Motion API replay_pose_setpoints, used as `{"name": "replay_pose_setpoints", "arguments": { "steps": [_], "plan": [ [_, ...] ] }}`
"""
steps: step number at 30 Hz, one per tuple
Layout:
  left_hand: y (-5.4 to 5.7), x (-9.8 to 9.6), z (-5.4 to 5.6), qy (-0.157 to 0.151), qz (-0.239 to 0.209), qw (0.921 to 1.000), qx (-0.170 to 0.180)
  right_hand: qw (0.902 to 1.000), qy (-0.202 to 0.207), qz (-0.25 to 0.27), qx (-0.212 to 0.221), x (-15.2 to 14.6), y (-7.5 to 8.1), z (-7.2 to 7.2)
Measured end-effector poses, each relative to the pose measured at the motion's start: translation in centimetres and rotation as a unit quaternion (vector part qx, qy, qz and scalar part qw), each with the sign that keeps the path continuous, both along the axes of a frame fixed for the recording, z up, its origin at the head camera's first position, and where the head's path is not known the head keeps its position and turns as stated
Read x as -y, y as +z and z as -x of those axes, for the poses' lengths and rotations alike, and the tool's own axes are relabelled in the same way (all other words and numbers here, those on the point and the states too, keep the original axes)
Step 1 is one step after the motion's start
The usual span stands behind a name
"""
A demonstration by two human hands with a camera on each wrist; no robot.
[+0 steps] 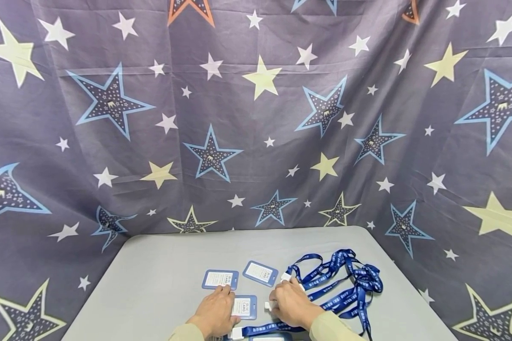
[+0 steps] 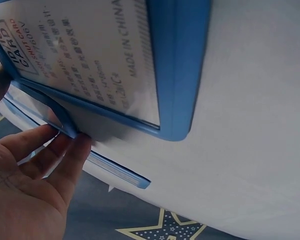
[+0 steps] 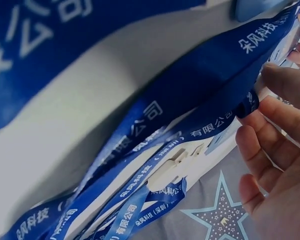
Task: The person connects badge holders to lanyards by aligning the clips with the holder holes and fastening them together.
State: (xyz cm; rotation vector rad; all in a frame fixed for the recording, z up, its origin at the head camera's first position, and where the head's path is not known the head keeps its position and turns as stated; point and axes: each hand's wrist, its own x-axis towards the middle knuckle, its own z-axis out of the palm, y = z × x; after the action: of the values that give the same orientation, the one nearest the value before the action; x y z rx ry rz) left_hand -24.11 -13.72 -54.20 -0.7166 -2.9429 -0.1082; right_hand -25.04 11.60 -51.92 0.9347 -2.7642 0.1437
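Observation:
My left hand (image 1: 215, 310) grips a blue-framed ID card holder (image 1: 244, 307) lying on the grey table, fingers at its far side and thumb near its front. In the left wrist view the fingertips are right at this holder's blue edge (image 2: 67, 122), and another card holder (image 2: 90, 62) looms close to the camera. My right hand (image 1: 292, 303) pinches a blue lanyard (image 3: 247, 106) with white lettering. A white clip (image 1: 268, 306) sticks out to the left of these fingers, toward the holder.
Two more card holders (image 1: 219, 279) lie beyond the hands. Several blue lanyards (image 1: 358, 279) are heaped at the right. Another lanyard (image 1: 264, 327) with a white clip (image 1: 237, 333) crosses the front, near a partly cut-off card holder (image 1: 270, 337). A star-patterned cloth (image 1: 239, 142) hangs behind the table (image 1: 153, 274).

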Motion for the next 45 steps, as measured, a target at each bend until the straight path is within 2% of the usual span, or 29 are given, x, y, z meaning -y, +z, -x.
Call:
{"name": "replay_pose_setpoints", "arguments": {
  "steps": [6, 14, 21, 35, 45],
  "plan": [
    [0.1, -0.1, -0.1, 0.004, 0.0, 1.0, 0.008, 1.0, -0.001, -0.004, 0.003, 0.3, -0.2, 0.0],
    [0.0, 0.0, 0.0, 0.0, 0.004, 1.0, -0.003, 0.9999, -0.002, -0.01, -0.004, 0.6, -0.6, 0.1],
    [0.0, 0.0, 0.1, 0.008, 0.005, 0.9999, 0.012, 0.9999, -0.007, -0.009, -0.002, 0.9, -0.6, 0.1],
    [-0.2, 0.0, 0.0, 0.002, 0.007, 0.9999, -0.012, 0.9999, -0.01, -0.004, 0.003, 1.5, -0.8, 0.3],
    [-0.1, -0.1, -0.1, 0.002, 0.015, 0.9998, -0.01, 0.9999, -0.009, -0.005, -0.007, 1.7, -1.1, 0.5]
  ]
}}
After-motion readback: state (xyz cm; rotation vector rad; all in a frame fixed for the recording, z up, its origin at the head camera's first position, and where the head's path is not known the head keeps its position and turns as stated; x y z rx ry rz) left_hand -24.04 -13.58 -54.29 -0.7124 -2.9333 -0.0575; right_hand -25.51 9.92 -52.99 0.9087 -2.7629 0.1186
